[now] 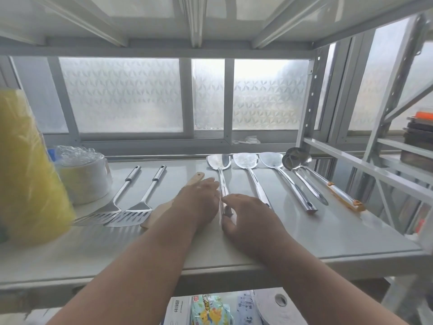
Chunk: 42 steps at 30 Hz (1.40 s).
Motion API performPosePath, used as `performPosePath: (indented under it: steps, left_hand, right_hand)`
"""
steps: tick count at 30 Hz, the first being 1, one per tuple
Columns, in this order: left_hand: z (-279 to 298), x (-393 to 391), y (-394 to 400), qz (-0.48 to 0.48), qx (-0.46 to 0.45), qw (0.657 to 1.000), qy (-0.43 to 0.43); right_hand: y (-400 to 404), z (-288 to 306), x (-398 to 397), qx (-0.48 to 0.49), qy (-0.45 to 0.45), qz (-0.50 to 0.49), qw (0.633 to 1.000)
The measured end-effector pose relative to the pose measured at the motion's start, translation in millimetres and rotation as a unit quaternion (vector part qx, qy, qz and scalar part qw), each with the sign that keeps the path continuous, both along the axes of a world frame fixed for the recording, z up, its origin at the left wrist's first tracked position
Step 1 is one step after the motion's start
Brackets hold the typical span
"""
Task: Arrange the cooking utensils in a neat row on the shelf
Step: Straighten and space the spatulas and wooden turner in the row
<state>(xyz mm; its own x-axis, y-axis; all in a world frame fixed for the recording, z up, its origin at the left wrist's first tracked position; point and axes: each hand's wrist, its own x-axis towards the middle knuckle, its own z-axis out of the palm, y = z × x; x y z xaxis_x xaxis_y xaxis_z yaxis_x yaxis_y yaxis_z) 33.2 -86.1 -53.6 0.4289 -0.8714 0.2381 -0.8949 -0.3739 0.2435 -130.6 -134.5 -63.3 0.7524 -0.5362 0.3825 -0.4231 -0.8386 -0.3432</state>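
Both hands, left hand point(201, 198) and right hand point(246, 214), apparently pinch the steel spatula point(219, 161).

The pale shelf point(328, 238) carried two slotted turners point(131, 207), a wooden spatula point(195, 179), three steel spatulas point(246, 160) and two ladles point(297, 160) in a row, with a plate stack point(86, 179) at far left.

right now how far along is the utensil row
Mostly done. Two slotted turners lie parallel at left; two steel spatulas and two ladles line up at right. In hand: the left hand and right hand are straightening the middle spatula. Left: the wooden spatula, angled under the left arm.
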Motion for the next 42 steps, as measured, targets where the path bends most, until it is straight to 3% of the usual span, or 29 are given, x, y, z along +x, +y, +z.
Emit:
performPosePath:
  steps: [5, 12, 18, 24, 29, 32, 35, 42]
  left_hand:
    - [10, 7, 22, 0.113, 0.081, 0.987, -0.075]
    - [29, 8, 60, 0.142, 0.169, 0.974, -0.054]
    - [36, 9, 71, 0.150, 0.134, 0.979, -0.034]
    - [39, 6, 71, 0.165, 0.089, 0.981, 0.044]
    - [47, 7, 73, 0.162, 0.032, 0.986, 0.034]
    - [51, 10, 75, 0.124, -0.004, 0.992, 0.025]
    - [60, 12, 76, 0.042, 0.033, 0.996, 0.077]
    - [67, 26, 84, -0.061, 0.089, 0.990, 0.095]
  right_hand:
    - [6, 4, -5, -0.002, -0.007, 0.000, 1.000]
    - [12, 6, -11, -0.001, -0.027, -0.009, 1.000]
    - [15, 8, -11, -0.005, -0.024, -0.010, 1.000]
    - [15, 7, -13, -0.002, -0.029, -0.009, 1.000]
    - [14, 5, -14, -0.008, -0.041, -0.005, 0.999]
    - [12, 4, -14, -0.015, -0.056, -0.001, 0.998]
    - [9, 1, -12, -0.021, -0.078, 0.004, 0.997]
    - [3, -6, -12, -0.096, -0.119, -0.015, 0.988]
